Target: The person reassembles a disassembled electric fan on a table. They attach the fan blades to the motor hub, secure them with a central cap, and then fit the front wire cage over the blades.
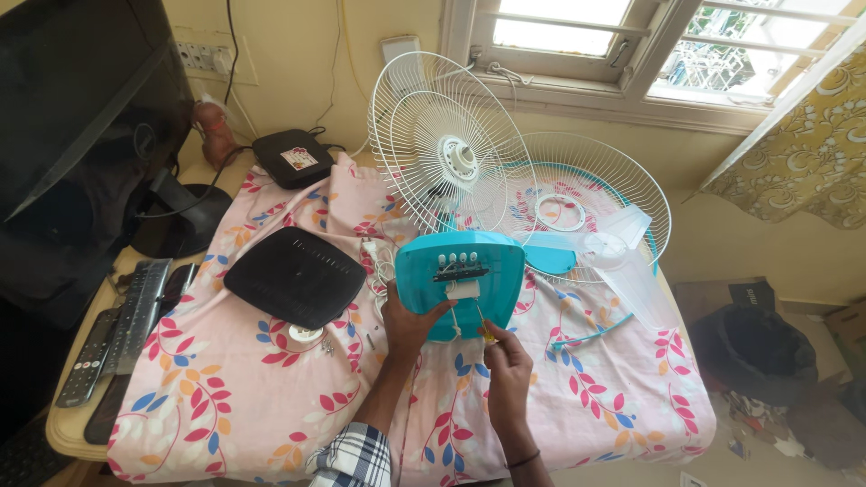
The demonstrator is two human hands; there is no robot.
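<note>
Turquoise fan base [460,281] sits near centre of the table [68,424], tipped up w/ its underside/control side facing the wearer, prob. so the small white switch block and wires there are in plain view. Left hand [408,326] grasps the base's lower-left edge, at approx. 7 o'clock of it, propping it at that tilt. Right hand [507,368] is clenched round a thin yellow-handled tool [484,330], likely a screwdriver, tip angled up toward the wiring; exact contact pt too small to tell.

White wire fan guard [448,149] stands upright at 12 o'clock of the base, second guard [591,203] lies flat at 2 o'clock w/ the clear fan blade [622,257] on it, seemingly parked out of the way. Black router [295,275] lies at 9 o'clock on the floral cloth [225,388], which prob. shields the table and catches small parts. Remotes [108,347] at far left edge.
</note>
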